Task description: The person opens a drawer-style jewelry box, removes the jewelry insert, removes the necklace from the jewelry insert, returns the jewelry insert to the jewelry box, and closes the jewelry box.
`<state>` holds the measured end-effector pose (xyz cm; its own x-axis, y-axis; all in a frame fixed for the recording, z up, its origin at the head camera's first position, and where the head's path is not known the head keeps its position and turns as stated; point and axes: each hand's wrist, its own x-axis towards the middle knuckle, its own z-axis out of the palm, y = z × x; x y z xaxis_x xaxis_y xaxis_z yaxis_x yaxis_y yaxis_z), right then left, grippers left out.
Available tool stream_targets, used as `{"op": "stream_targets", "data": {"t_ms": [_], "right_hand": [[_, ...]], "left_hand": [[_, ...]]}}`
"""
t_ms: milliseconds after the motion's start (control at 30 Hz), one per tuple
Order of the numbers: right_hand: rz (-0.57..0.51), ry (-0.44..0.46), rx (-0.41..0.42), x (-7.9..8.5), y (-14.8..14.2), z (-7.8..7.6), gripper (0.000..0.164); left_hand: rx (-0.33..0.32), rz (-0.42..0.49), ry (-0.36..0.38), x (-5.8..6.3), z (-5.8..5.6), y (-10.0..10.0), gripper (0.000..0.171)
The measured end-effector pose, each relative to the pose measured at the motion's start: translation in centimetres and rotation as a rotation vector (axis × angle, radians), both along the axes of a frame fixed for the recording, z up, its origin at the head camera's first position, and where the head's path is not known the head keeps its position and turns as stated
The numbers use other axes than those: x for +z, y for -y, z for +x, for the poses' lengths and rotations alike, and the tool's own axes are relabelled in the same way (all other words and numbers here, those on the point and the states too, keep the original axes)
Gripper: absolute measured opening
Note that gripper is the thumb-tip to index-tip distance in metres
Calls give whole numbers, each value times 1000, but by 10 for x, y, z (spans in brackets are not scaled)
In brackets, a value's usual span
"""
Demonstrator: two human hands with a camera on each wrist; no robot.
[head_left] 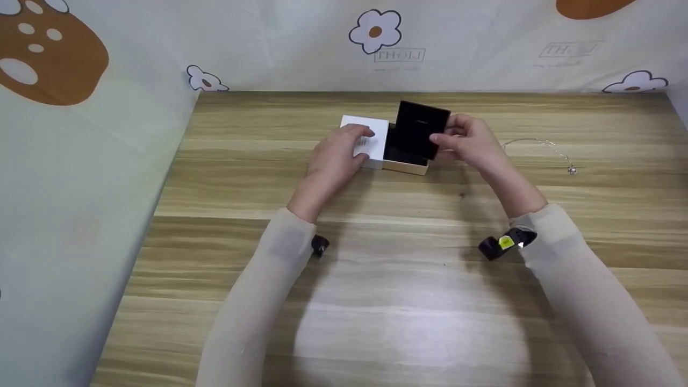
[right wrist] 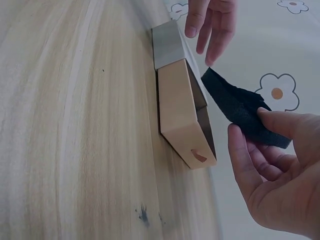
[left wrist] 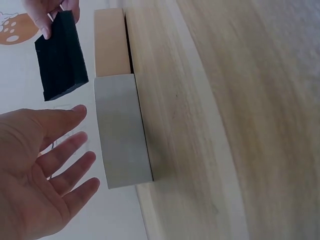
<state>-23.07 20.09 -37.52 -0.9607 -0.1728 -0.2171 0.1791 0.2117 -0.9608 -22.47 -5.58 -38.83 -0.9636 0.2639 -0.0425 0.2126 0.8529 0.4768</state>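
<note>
Between thumb and fingers, my right hand (head_left: pixel 474 144) pinches a black foam insert (head_left: pixel 420 126) by its right side. The insert is tilted above a small tan drawer box (head_left: pixel 407 167), whose dark inside shows under it. A white outer sleeve (head_left: pixel 378 141) still covers the drawer's left part. Over this sleeve hovers my left hand (head_left: pixel 334 156), its fingers spread and relaxed; the left wrist view shows them slightly off the sleeve (left wrist: pixel 122 132). In the right wrist view, the foam insert (right wrist: pixel 235 107) looks thick, and a small ribbon tab (right wrist: pixel 198 156) is on the drawer's end.
To the right of my right hand, a thin silver necklace (head_left: pixel 537 141) with a small pendant (head_left: pixel 572 170) lies on the wooden table (head_left: pixel 376 322). A pale curtain with printed flowers (head_left: pixel 301 48) hangs along the table's back and left edges.
</note>
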Motion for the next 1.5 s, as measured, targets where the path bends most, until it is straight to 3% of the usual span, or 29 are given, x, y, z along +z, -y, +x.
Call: {"op": "stream_targets", "data": {"t_ms": [133,400,667,1033,1267,1500], "right_hand": [[18,-2,-10,-2,1,-1,20],[157,-22,-8,-5,4,-3,31],[154,5,-24,-10,9,-7,64],[294,-85,-46,-12,16,-8,60],[446,-145,-7,-13,16,-8,56],[490,-143,40,-12,16,-10,56]], "left_hand": [[-10,-25,3,-2,0,0,40],[-39,-58,-22,-5,-2,1,26],[-32,-69,3,-6,-4,0,27],[-31,-63,19,-4,-4,1,28],[-37,-60,18,-4,-4,1,27],[-39,-56,18,-5,-5,1,28]]}}
